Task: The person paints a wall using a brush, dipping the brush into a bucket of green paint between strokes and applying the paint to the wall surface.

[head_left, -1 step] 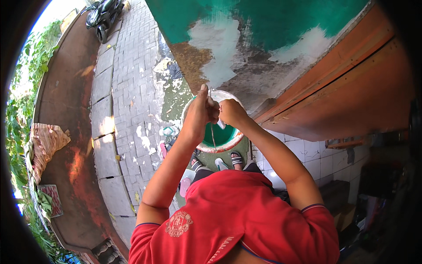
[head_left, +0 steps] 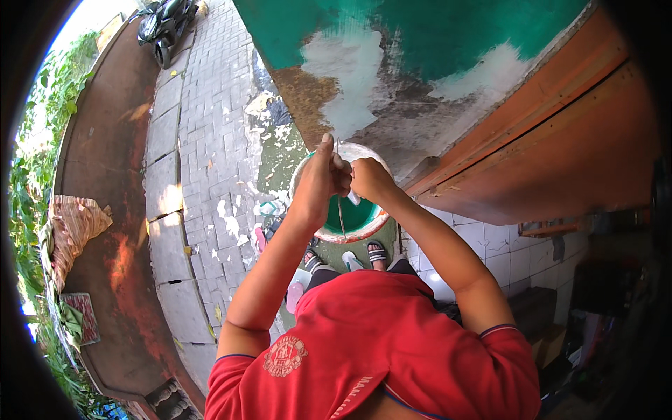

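Note:
My left hand (head_left: pixel 325 175) is closed, thumb pointing up, around a thin stick (head_left: pixel 341 215) that runs down over a round bucket (head_left: pixel 382 222). The bucket has a pale, paint-smeared rim and green paint (head_left: pixel 358 215) inside. Beside it, knuckles up, my right hand (head_left: pixel 371 180) is curled shut close to the left fingers. A small white piece (head_left: pixel 353 199) shows just below the right hand; what the right fingers grip is hidden. Both hands are above the bucket.
Ahead stands a wall (head_left: pixel 455 35) painted green with white and bare patches. An orange-brown wooden panel (head_left: pixel 546 154) slants along the right. Sandals (head_left: pixel 294 290) lie by my feet. Grey paving (head_left: pixel 213 140) runs along the left, with a parked motorcycle (head_left: pixel 164 28) far off.

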Demonstrator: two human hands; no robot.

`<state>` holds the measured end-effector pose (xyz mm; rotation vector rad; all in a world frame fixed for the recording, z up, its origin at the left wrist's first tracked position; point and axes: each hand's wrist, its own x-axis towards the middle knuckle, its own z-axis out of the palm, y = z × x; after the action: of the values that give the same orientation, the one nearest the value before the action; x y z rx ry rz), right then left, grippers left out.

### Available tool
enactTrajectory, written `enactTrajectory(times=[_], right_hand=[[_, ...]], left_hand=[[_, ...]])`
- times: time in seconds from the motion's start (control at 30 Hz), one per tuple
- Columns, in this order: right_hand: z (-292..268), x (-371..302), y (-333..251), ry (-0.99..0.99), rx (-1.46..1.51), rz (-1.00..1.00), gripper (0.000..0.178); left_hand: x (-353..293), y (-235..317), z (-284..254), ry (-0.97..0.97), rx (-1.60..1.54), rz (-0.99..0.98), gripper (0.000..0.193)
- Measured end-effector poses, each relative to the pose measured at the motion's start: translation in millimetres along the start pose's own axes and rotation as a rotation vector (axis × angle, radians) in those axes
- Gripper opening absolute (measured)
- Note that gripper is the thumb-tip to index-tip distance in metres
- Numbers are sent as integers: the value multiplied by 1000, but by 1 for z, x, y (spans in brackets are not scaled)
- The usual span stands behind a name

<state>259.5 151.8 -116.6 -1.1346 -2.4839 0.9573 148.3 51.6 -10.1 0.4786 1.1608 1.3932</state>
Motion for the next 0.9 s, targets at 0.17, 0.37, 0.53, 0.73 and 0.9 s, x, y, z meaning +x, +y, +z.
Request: enactTrajectory(times=[0.17,0.37,0.53,0.73,0.9], right_hand=[[-8,1,-5,-137,-74,98,27],[-18,-7,0,58,22,4,26],[-11,-7,17,99,103,-7,27],[-21,-13,12,67,303,41,29],[-66,-38,17,67,744,269,29]], left_hand=[[-3,4,7,-17,10,9,46],[-3,5,11,-38,-4,11,46],[-2,6,16,-45,-6,2,45],[-8,11,15,-41,-10,27,44],[-9,12,10,-18,-76,43,43]])
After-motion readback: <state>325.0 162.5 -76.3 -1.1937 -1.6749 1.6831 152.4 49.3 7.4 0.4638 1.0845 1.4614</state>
